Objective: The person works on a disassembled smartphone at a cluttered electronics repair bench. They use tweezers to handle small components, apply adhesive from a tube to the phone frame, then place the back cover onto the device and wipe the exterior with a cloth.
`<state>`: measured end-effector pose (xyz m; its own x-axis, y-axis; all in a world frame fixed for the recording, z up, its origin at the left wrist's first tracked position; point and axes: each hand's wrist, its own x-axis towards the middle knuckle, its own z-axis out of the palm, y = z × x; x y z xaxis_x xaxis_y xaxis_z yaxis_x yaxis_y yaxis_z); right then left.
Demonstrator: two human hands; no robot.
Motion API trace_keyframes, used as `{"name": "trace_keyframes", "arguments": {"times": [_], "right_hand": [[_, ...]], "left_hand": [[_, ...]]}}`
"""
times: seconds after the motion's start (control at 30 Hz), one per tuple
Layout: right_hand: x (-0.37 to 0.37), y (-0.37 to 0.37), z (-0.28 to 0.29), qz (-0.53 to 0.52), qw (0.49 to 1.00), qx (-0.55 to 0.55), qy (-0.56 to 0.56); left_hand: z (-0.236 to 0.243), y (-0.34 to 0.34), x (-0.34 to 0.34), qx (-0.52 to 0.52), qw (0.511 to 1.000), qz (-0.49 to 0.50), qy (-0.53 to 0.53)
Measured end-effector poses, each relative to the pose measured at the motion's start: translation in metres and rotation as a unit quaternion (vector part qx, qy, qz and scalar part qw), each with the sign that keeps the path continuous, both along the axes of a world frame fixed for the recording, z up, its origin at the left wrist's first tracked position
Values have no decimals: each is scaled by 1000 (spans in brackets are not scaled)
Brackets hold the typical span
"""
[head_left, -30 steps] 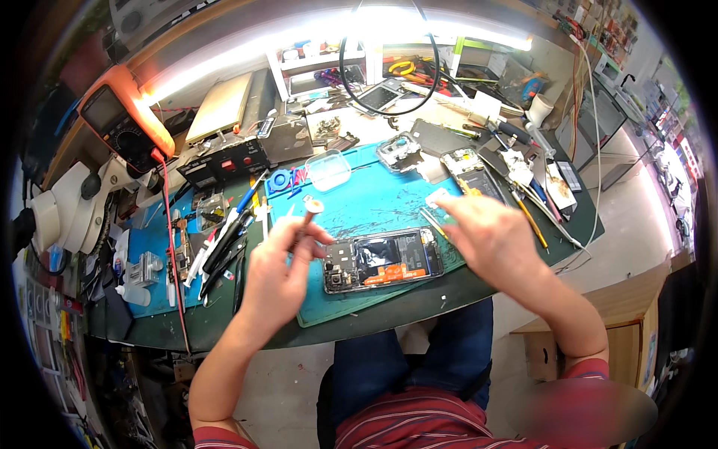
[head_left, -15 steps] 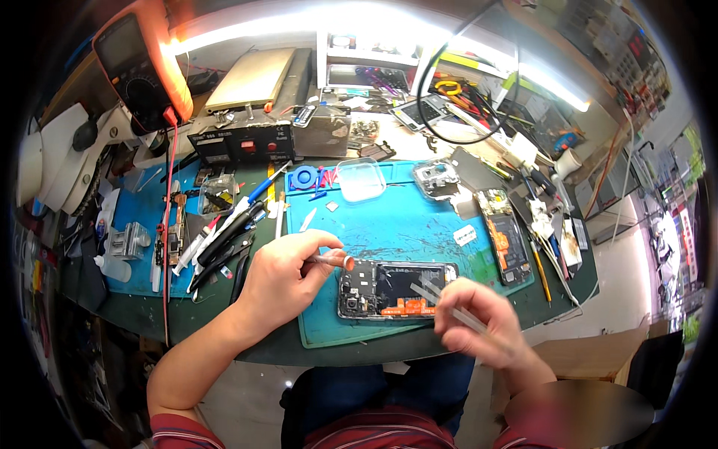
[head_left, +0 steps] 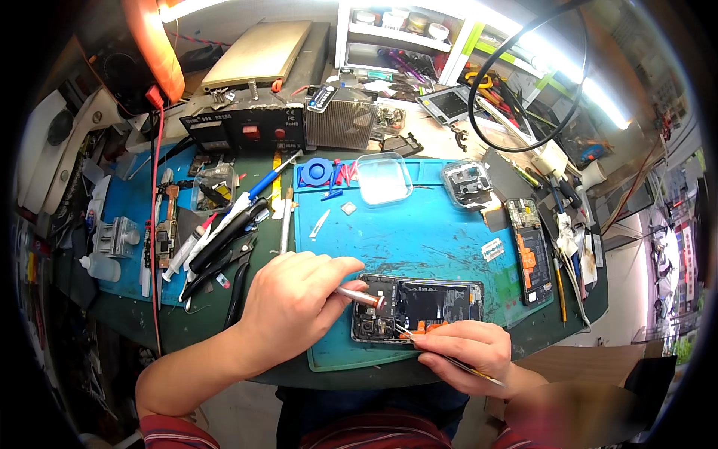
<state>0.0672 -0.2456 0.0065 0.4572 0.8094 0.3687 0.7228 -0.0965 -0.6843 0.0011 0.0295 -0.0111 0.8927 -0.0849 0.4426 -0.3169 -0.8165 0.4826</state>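
Note:
An opened smartphone (head_left: 460,299) lies on the blue mat (head_left: 419,224), its inner parts, black battery and orange flex cable bare. My left hand (head_left: 295,303) is closed around a slim metal pen-like tool (head_left: 360,297) with a copper-coloured end. That end hangs over the phone's left half; its exact kind is unclear. From the right, my right hand (head_left: 467,348) pinches metal tweezers (head_left: 479,373), whose tips reach to the phone's lower middle, near the orange cable. Whether the tips touch or grip a part cannot be made out.
A second opened phone (head_left: 529,254) lies at the mat's right. Behind are a clear plastic box (head_left: 384,179), a blue round holder (head_left: 316,172) and a small blade (head_left: 320,223). Pliers (head_left: 217,277) and a syringe (head_left: 183,254) lie left. A black cable loop (head_left: 473,97) hangs at upper right.
My right hand has brought the tweezers' tips down to the phone's lower middle. My left hand's tool now reaches over the phone's left half. The whole view has shifted.

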Motion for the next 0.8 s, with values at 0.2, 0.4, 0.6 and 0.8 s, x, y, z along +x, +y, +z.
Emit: {"name": "trace_keyframes", "arguments": {"times": [0.2,0.4,0.6,0.8], "right_hand": [[2,1,-3,10,1000,-7,16],[3,2,-2,15,1000,-13,11],[2,2,-2,10,1000,-10,15],[2,2,-3,11,1000,-14,18]], "left_hand": [[-3,-1,0,-2,1000,6,9],[-3,0,-1,3,1000,15,16],[-2,1,-1,-5,1000,15,19],[-4,1,-1,1,1000,21,18]]}}
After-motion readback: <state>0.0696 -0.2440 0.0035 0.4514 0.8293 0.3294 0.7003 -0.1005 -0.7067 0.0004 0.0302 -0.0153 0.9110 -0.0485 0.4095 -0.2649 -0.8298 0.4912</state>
